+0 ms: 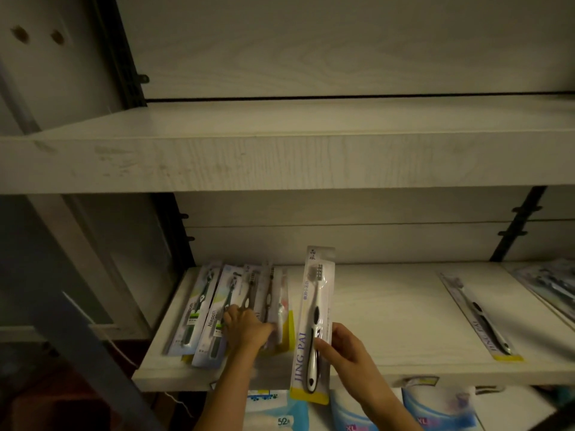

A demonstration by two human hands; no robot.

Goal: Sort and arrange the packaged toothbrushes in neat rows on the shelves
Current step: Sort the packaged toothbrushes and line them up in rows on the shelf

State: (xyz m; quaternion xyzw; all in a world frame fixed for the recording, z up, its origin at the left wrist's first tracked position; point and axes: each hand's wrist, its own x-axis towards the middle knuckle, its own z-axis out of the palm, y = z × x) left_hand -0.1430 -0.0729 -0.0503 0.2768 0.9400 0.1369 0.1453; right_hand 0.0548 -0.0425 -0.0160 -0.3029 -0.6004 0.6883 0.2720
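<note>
Head view puts a JING PAI pack (313,321) at the centre: a white-and-black toothbrush on a long card with a yellow foot. It is held upright in front of the middle shelf (389,321), with the bristle end up. The right hand (345,349) pinches its right edge about halfway down, thumb across the blister front and fingers behind. That grip likely keeps the printed face readable, so the brand can be matched before the pack is laid down.

Just to its left a row of packs (211,303) lies flat at the shelf's left end, heads toward the back wall, slightly fanned and overlapping. The left hand (247,329) rests on their lower halves, probably to steady or square them and leave room alongside. Motion blur hides whether its fingers grip a pack or only press.

Bare board runs from that row to a lone pack (480,320) of the same brand, lying at a slant well apart to the right. A heap of packs (553,284) sits unsorted at the far right edge.

The upper shelf (280,169) spans the frame above. Blue-and-white packets (435,409) show below the shelf edge.
</note>
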